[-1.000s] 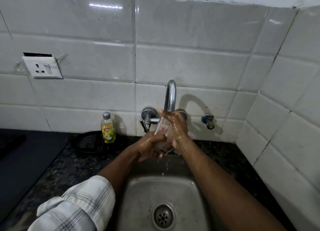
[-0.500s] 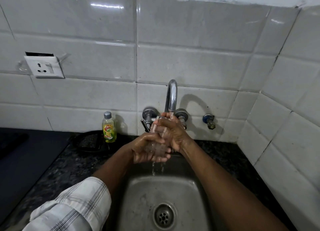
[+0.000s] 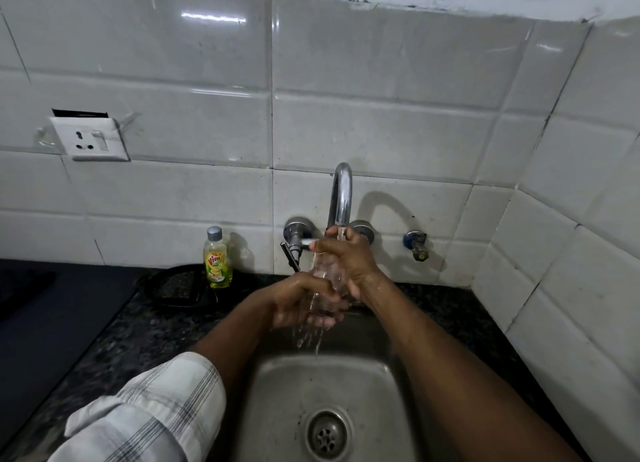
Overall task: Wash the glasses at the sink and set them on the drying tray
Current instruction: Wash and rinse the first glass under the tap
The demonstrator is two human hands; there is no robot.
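Note:
A clear drinking glass [image 3: 325,278] is held upright under the chrome tap [image 3: 341,195], above the steel sink [image 3: 277,399]. My left hand [image 3: 300,302] wraps around its lower part and base. My right hand [image 3: 349,260] grips the upper part, fingers curled over the rim. Water runs from the spout onto the glass and hands and drips into the basin. Much of the glass is hidden by my fingers.
A yellow dish soap bottle [image 3: 217,260] stands on the dark granite counter [image 3: 145,326] left of the tap, beside a black dish [image 3: 173,286]. A small blue valve [image 3: 416,245] sticks out of the tiled wall at right. The drain [image 3: 327,435] sits in the sink's middle.
The glass and both hands dropped slightly below the spout, with the left hand shifting lower around the base. Water now streams off the hands into the sink.

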